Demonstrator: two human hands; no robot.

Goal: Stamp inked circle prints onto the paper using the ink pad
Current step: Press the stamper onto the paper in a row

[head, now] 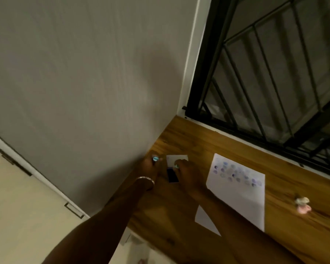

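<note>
Wooden desk (189,141), grey wall (84,82), barred window (274,73), small pink trinket (303,205).

tilted, perhaps blurred, head-high downward view

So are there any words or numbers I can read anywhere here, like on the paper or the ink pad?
None can be read.
Paper: only blurry blue and purple circle prints, no words.
Ink pad: dark pad with a pale open lid, no label visible; the picture is blurred.
Small pale object on the wooden table: too blurred to tell.
</note>
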